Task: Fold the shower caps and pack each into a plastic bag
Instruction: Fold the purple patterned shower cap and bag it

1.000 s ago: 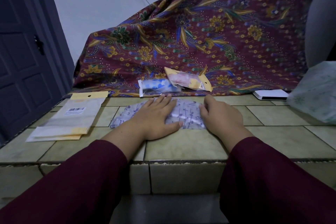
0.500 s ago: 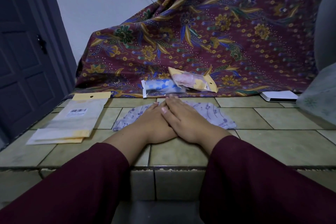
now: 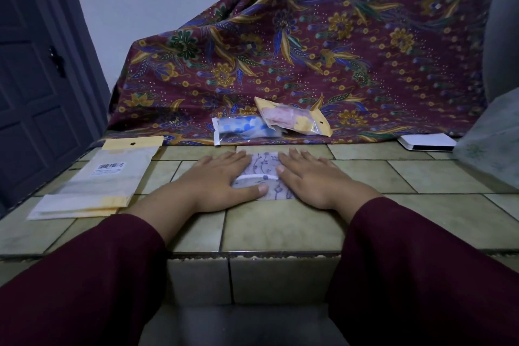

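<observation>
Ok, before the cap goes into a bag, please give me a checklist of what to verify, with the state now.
1. Cap folded small: ok, only a narrow strip shows between the hands.
2. Cap pressed flat: ok, left hand and right hand lie open on it.
3. Empty bags near: ok, they lie on the tiles, to the left of the left hand.
4. A hand free to take a bag: not ok, both press the cap.
5. Top bag open: cannot tell.
6. Packed bags out of the way: ok, behind the cap, by the cloth.
</observation>
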